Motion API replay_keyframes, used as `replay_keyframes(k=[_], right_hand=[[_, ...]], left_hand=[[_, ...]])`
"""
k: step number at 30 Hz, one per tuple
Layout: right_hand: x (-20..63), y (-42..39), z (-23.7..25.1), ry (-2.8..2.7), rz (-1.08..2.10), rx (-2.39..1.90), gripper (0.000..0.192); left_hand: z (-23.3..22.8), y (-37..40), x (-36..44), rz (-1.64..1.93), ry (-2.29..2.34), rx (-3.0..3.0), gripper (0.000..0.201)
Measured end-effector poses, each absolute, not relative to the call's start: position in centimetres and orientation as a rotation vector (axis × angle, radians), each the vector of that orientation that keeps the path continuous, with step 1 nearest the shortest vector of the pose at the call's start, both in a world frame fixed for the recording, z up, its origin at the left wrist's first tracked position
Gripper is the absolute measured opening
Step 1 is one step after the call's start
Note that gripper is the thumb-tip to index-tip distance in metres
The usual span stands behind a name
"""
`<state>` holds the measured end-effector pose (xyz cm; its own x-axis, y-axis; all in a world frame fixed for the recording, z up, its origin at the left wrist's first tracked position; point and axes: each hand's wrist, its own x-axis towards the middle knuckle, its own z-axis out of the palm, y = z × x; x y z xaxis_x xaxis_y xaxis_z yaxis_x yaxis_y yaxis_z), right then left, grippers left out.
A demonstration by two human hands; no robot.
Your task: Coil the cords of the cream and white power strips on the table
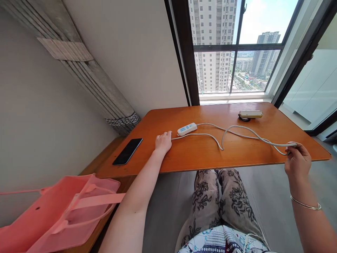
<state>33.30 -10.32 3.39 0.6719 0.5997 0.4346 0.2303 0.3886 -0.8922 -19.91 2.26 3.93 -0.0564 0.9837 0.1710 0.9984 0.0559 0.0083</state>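
One white cord, crossed over itself: tangle risk.
Right fingers pinched it; couldn't tell left fingers' grip. Tugging could have tightened the crossing or dragged the power strip.

- The phone lay on the table, left of the left hand.
- The power strip lay right of that hand, slightly farther back.
- The cord stretched across the tabletop, between the left hand and the right hand at the near right.
- A small device sat behind the cord, toward the window.
- The bag stood at the table's near left corner.
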Motion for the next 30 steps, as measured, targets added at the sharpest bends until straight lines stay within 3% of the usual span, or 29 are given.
replay_keyframes(k=[3,6,11,13,16,23,30], right_hand=[[34.8,-10.4,3.5,-0.901,0.087,-1.258,0.005],[36.1,-10.6,2.9,-1.22,-0.04,-1.47,0.015],[36.7,-10.5,1.4,-1.823,-0.004,-1.778,0.035],[35.8,-10.7,1.6,-1.916,0.061,-1.738,0.036],[32.9,-11.1,3.5,-1.913,0.116,-1.581,0.029],[23.9,-10.0,8.3,-1.892,0.348,-1.149,0.036],[16.6,-7.8,7.4,-1.928,0.472,-0.972,0.08]], left_hand=[[4.8,1.6,-20.7,-0.398,-2.243,-1.988,0.031],[6.0,1.5,-21.8,-0.915,-2.382,-1.761,0.014],[8.7,1.3,-21.9,-2.051,-2.566,-1.442,0.008],[9.8,0.5,-20.9,-2.285,-2.544,-1.622,0.012],[11.4,-1.4,-18.5,-2.36,-2.436,-2.099,0.013],[12.7,-5.9,-13.0,-2.521,-1.792,-3.231,0.021],[11.9,-10.3,-9.3,-2.529,-1.255,-3.693,0.037]])
